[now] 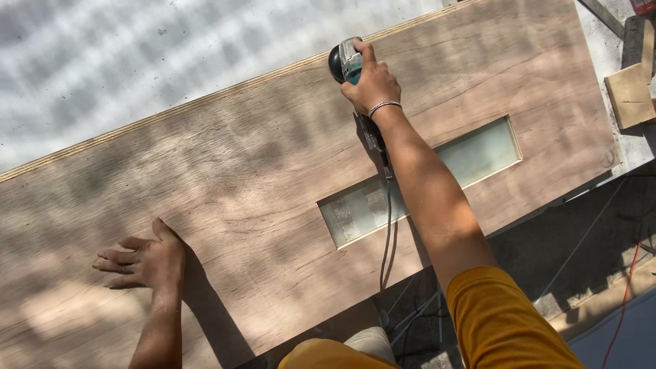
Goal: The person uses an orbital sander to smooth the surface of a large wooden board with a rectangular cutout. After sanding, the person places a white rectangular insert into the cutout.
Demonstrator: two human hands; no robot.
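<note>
With right hand point(374, 83) clamped on the teal sander point(345, 61) at the plywood door panel's point(239, 178) far edge, keep it flat, left hand point(147, 262), fingers loosely together, pressing the panel down.

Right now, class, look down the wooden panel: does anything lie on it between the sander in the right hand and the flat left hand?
Nothing visible does. The right hand grips the sander at the far edge of the wooden panel; the left hand rests flat nearer. Bare wood lies between. The rectangular cut-out and the cord sit off to the right.
</note>
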